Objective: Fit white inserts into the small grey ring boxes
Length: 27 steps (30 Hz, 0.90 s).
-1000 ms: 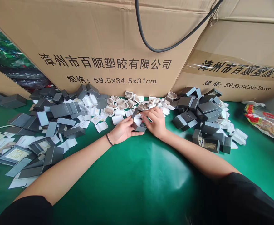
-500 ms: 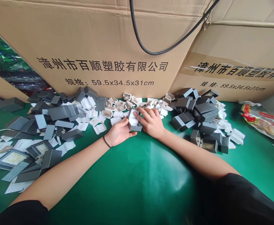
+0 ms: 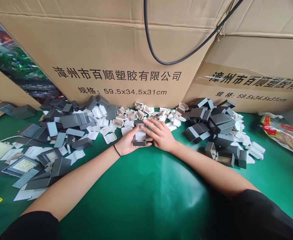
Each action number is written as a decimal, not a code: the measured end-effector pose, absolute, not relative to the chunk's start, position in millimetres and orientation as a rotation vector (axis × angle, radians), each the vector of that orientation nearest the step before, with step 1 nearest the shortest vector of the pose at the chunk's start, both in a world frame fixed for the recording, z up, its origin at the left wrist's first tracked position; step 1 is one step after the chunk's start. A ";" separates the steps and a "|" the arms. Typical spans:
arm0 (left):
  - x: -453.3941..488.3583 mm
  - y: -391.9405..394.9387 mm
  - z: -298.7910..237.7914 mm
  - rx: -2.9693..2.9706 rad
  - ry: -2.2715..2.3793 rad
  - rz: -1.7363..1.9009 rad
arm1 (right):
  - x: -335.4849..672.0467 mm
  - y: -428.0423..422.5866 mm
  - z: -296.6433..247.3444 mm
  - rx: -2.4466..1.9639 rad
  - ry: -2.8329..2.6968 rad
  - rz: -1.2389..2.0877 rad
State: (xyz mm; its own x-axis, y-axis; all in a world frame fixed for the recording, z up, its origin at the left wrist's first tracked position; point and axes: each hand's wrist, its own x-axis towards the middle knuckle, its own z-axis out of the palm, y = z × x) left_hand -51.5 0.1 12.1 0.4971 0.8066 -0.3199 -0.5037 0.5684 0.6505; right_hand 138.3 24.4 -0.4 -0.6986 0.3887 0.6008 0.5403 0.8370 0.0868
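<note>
Between my hands, above the green tabletop, is a small dark grey box [image 3: 139, 142] with its lid raised and a white lining inside. My left hand [image 3: 128, 141] grips it from the left, thumb along the side and fingers underneath. My right hand [image 3: 163, 135] lies against its right and far side, fingers stretched over the edge and partly hiding the lid. Just beyond the box lies a heap of small white and beige paper trays [image 3: 128, 114]. What the right fingertips touch inside the box is hard to make out.
Piles of grey boxes and white paper lie at the left [image 3: 72, 120] and right [image 3: 220, 120]. Large cardboard cartons [image 3: 116, 43] stand along the back, with a black cable [image 3: 166, 63] hanging before them. A red-and-clear plastic bag [image 3: 284, 131] lies at far right.
The box has tipped, so its grey front wall and white inside now face me more squarely. My right fingers have shifted up from inside it toward its far edge. The view has shifted slightly.
</note>
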 end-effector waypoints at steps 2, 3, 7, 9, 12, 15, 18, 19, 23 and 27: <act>-51.1 0.5 12.2 0.529 0.658 0.889 | 138.1 23.4 -1.4 -0.649 -2.353 -0.299; -51.0 0.6 12.5 0.529 0.649 0.909 | 138.2 23.3 -1.9 -0.632 -2.311 -0.276; -52.1 0.3 13.4 0.509 0.645 0.931 | 139.6 24.6 -2.1 -0.604 -2.165 -0.198; -54.4 0.4 15.7 0.500 0.704 0.950 | 140.2 25.1 -0.3 -0.631 -2.077 -0.156; -61.6 0.2 28.2 0.457 0.776 1.024 | 140.3 23.9 2.9 -0.630 -1.980 -0.041; -74.5 -5.5 51.3 0.461 0.784 1.090 | 138.3 20.7 2.5 -0.568 -2.041 0.048; -93.6 -22.1 69.5 0.532 0.826 1.154 | 134.0 16.7 -2.7 -0.533 -2.203 0.039; -100.9 -29.8 71.3 0.544 0.842 1.176 | 132.2 15.2 -5.0 -0.558 -2.270 0.039; -126.6 -59.5 54.7 0.493 0.845 1.198 | 126.9 10.3 -13.3 -0.796 -2.469 0.022; -134.5 -66.5 30.0 0.465 0.919 1.197 | 121.4 7.6 -10.8 -0.849 -2.559 -0.074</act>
